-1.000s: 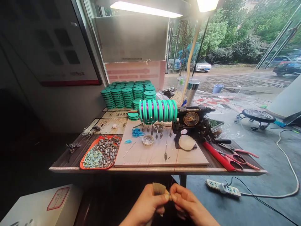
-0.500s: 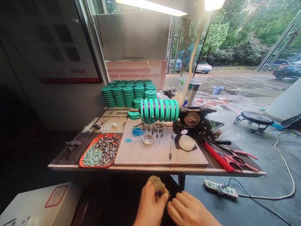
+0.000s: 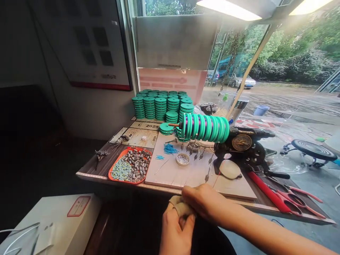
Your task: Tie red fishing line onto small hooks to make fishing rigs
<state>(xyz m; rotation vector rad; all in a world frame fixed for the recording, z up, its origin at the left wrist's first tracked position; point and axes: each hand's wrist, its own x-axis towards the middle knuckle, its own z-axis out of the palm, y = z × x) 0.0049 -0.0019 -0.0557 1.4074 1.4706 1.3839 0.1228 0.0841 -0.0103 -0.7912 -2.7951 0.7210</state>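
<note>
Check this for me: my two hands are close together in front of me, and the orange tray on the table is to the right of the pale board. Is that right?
Not quite: the head view shows the orange tray to the left of the pale board. Your left hand and right hand are close together, as you said.

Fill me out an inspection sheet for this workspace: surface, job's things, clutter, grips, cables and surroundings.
Surface: dark table, pale board on top.
Job's things: tan wrap at the left grip; red thread over the board; green spools on the machine.
Clutter: orange tray of small parts; red-handled scissors.
Grips: left grip and right grip close together; contents partly hidden.
Cables: white cable near the white box.
Surroundings: stool at right.
</note>
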